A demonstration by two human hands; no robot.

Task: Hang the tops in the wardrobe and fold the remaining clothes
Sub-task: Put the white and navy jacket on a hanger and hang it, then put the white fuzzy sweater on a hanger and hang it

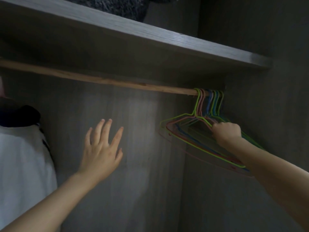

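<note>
Inside a dim grey wardrobe, a wooden rail (103,80) runs from the left to the right wall. Several thin wire hangers (189,131) in green, pink and blue hang bunched at the rail's right end. My right hand (226,132) is closed around the shoulders of these hangers, just below their hooks. My left hand (102,148) is raised in the middle of the wardrobe with fingers spread, holding nothing and touching nothing. A white garment (21,164) with a dark collar hangs at the far left, partly cut off by the frame.
A grey shelf (150,37) sits above the rail, with a dark fuzzy item (117,5) on it. The wardrobe's back panel (142,148) and right side wall (275,114) enclose the space. A dark garment (20,116) hangs at the left.
</note>
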